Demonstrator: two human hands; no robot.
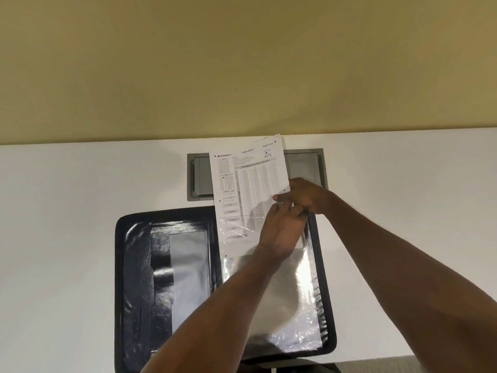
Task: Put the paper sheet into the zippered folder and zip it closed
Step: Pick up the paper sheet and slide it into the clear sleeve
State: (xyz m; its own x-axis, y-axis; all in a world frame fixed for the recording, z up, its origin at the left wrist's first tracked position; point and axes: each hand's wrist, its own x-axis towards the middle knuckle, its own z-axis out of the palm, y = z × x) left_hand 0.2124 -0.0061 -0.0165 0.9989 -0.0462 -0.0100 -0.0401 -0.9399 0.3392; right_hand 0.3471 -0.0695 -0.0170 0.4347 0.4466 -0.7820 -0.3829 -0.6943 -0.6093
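Note:
A black zippered folder [134,265] lies open flat on the white table, with shiny clear plastic sleeves [282,292] on its right half. A printed paper sheet [242,184] stands tilted over the folder's top right part, its lower portion tucked inside the top of a clear sleeve. My right hand [305,196] pinches the sheet's right edge. My left hand [279,232] grips the sleeve's upper edge just below it, fingers curled. Both hands touch each other near the sheet's right side.
A grey recessed cable hatch [201,179] is set in the white table [67,224] behind the folder, partly hidden by the sheet. A yellow wall [242,63] rises beyond the table's far edge. A dark object [282,366] shows at the bottom edge.

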